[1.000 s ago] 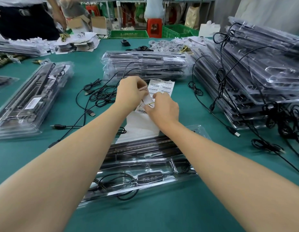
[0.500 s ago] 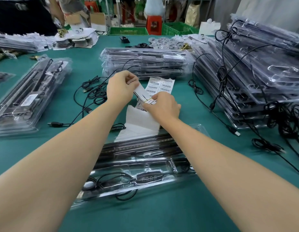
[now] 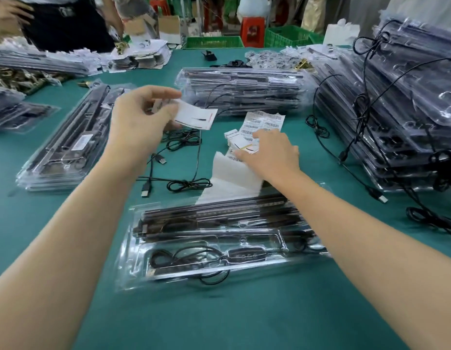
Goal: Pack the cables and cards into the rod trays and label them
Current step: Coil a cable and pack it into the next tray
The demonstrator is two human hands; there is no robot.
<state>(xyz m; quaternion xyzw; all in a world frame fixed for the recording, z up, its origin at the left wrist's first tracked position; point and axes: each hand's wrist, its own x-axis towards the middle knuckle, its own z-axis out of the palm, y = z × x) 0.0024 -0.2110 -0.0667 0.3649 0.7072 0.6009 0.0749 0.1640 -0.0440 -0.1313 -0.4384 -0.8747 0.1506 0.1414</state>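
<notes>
White card stock, thin. The card (image 3: 195, 117) is up off the desk (image 3: 219, 317), pinched at its left edge between the thumb and fingers of your left hand (image 3: 141, 120). It hangs above the loose cables (image 3: 184, 142), well apart from the rod tray (image 3: 247, 239).

Handling, by the look of it: light and bendy, so it will crease easily. Keep your hold at an edge, not the middle. The face may be slick, so a loose pinch could let it slide.

Your right hand (image 3: 272, 155) lies fingers-down on the card pile (image 3: 232, 136). The fingers look mostly straight, pressing rather than gripping. Just beyond is the label sheet (image 3: 266, 122), printed with barcodes. Just nearer, white backing paper (image 3: 234, 178) reaches the tray's far edge. The labels are likely flimsy and tacky, so lift them from a corner.

The rod tray is clear thin plastic and lies across the desk nearest you. Dark rods fill the far channels and a coiled cable (image 3: 184, 258) sits in the near compartment, one loop past the near rim. I cannot tell whether a lid is on. It will probably flex, so take it at both ends.

Outward on the green desk are the left tray stack (image 3: 65, 147), centre tray stack (image 3: 244, 92) and right tray stack (image 3: 401, 117), the last draped with cables.
</notes>
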